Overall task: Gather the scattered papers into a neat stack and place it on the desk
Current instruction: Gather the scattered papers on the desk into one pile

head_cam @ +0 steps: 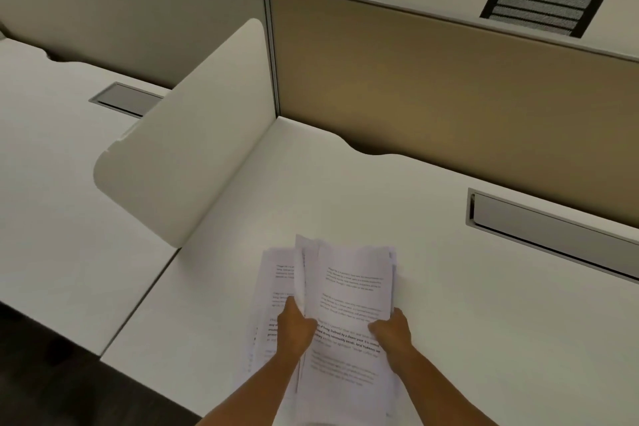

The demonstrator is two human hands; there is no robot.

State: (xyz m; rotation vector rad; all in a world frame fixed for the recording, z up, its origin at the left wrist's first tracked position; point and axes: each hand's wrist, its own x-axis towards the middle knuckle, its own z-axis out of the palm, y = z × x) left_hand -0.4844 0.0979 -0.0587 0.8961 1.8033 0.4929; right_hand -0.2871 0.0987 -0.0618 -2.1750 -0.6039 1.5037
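Observation:
A loose bundle of printed white papers sits over the white desk, near its front edge. The sheets are uneven, with some fanned out to the left and corners sticking up at the top. My left hand grips the bundle's left side, thumb on top. At the right edge my right hand pinches the sheets, fingers curled over them. Whether the bundle's lower end rests on the desk is hidden by my forearms.
A white rounded side divider stands left of the papers. A tan back panel closes the desk's far side. A grey cable tray lid is set into the desk at right. Another desk lies to the left.

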